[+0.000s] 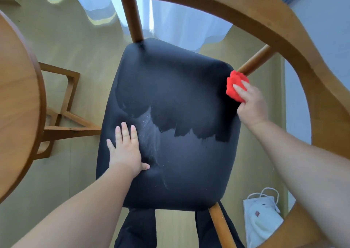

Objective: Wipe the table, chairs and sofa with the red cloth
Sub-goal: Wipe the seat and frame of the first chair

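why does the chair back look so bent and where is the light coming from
Head view: the wide-angle lens exaggerates the curve of the chair back; daylight comes through the curtain at the top, glaring off the floor beneath it; the seat and red cloth are sharp.

The red cloth (234,85) is bunched into a wad at the far right corner of the chair's seat (180,162), touching the cushion's edge just below a wooden spindle (253,60), gripped by the right hand (250,105). The chair (246,11) has a curved wooden back rail. Its black padded seat is darker across the far part and paler with whitish streaks nearer. The round wooden worktop (17,96) shows at left.
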`<act>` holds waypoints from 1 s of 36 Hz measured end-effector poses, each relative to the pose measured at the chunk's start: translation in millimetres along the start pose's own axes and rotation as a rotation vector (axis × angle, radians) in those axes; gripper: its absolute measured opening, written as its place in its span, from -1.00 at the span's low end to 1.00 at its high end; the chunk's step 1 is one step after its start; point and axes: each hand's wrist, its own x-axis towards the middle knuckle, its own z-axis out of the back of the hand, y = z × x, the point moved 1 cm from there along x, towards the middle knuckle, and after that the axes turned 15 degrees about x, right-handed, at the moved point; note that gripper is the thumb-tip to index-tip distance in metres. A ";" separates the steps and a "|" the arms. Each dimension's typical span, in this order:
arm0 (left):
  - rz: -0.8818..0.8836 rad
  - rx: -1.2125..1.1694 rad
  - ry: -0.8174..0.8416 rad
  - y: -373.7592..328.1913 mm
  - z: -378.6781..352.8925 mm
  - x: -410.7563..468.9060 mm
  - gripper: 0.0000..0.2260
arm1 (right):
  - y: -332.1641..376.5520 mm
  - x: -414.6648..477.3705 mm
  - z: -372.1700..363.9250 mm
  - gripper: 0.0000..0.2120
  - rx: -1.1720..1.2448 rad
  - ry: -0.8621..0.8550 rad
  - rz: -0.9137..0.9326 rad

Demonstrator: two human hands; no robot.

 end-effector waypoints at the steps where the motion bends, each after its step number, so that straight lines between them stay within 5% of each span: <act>1: 0.000 0.004 -0.002 -0.2 -0.7 0.3 0.21 | -2.1 9.5 -0.9 -0.37 0.006 0.011 -0.029; 7: -0.001 0.012 -0.010 -0.5 -1.3 2.6 0.21 | -13.3 16.0 -17.2 -0.22 0.108 0.049 -0.191; 19: 0.001 -0.004 -0.009 -1.1 -4.6 3.4 0.23 | -11.9 -61.9 -35.6 -0.21 0.085 0.016 -0.276; 27: -0.011 -0.040 -0.064 1.4 -7.1 7.4 0.24 | 13.4 -136.5 -53.9 -0.22 0.031 0.186 -0.417; 36: 0.037 -0.113 -0.108 4.8 17.9 -25.0 0.00 | 42.7 -110.0 3.6 -0.23 0.208 0.297 -0.395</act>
